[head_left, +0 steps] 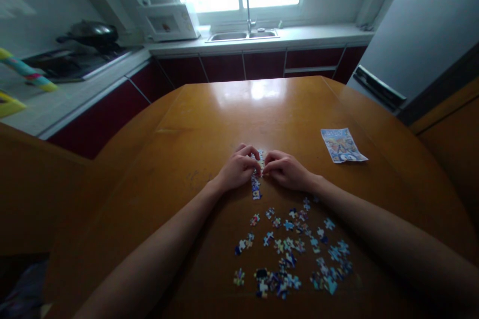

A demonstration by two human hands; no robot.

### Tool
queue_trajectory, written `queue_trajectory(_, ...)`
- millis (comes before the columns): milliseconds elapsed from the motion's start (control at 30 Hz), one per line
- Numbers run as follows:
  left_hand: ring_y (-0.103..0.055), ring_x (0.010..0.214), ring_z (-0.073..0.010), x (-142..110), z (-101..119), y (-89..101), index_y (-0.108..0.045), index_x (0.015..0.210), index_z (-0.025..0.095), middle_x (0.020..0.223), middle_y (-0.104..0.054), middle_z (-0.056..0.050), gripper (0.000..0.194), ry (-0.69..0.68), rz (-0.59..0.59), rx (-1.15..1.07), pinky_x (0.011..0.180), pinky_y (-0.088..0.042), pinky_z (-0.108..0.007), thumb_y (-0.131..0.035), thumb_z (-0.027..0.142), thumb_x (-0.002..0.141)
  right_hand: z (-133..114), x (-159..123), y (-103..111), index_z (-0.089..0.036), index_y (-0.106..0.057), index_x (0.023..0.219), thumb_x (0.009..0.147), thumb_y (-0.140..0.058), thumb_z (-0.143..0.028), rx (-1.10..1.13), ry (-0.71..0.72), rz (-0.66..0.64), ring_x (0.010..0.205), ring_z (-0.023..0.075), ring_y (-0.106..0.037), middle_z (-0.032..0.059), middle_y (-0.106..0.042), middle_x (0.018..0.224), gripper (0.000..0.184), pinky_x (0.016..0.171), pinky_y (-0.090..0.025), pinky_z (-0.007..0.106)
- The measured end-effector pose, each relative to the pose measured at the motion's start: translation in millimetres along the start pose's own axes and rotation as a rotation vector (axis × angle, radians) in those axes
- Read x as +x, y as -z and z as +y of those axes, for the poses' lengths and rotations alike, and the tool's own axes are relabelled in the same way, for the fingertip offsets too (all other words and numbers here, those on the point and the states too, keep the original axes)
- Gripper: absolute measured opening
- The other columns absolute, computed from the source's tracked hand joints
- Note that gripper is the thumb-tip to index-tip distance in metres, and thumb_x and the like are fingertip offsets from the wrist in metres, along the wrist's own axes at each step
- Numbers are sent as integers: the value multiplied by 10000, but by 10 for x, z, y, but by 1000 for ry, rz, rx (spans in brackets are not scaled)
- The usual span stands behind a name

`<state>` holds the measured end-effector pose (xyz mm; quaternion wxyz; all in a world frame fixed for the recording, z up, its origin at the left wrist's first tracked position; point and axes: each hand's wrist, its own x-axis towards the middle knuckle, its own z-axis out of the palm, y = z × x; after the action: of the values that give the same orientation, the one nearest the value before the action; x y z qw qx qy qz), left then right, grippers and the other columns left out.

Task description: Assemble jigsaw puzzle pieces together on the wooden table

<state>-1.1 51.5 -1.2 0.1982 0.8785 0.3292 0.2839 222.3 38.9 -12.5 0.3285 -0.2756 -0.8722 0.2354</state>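
A narrow strip of joined jigsaw puzzle pieces (pixel 256 189) lies on the wooden table, running away from me. My left hand (pixel 241 165) rests over its left side, fingers bent and tips on the strip. From the right, my right hand (pixel 286 169) meets it with thumb and fingers pinched together at the strip's edge. Whatever small piece is between those fingertips is mostly hidden. Closer to me, many loose puzzle pieces (pixel 288 244) lie scattered, some heaped together in blue, white and mixed colours.
A printed picture sheet (pixel 343 145) lies at the right of the wooden table (pixel 209 114). Beyond the table are a counter with a sink (pixel 228 36), a microwave (pixel 170 22) and a pan (pixel 90 32) on the stove. A fridge (pixel 422 35) stands at the right.
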Motion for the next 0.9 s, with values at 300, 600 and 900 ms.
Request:
queue_trajectory(300,-477,1016,-208,4,9,7,-777,710,259,1009,-617,-39,239,8,10,16,933,-454,-382,-659,76,808,-14,8,10,-227,-748,850,849,-602,-61,-12,-35,-49,890,168,-577,32,-630,945,221,822,-460,313)
queue_trajectory(600,-477,1023,-205,0,-2,-12,-772,697,260,1009,-608,-30,262,7,-5,29,937,-430,-371,-650,48,792,19,10,-3,-207,-741,832,828,-566,-26,81,-24,50,857,158,-582,31,-627,894,251,799,-468,308)
queue_trajectory(900,-498,904,-171,46,5,43,-765,718,221,945,-614,-21,335,35,56,-76,883,-416,-341,-524,-10,750,-192,114,437,-186,-733,877,852,-565,-95,38,-235,401,749,152,-566,47,-644,843,193,622,-430,280)
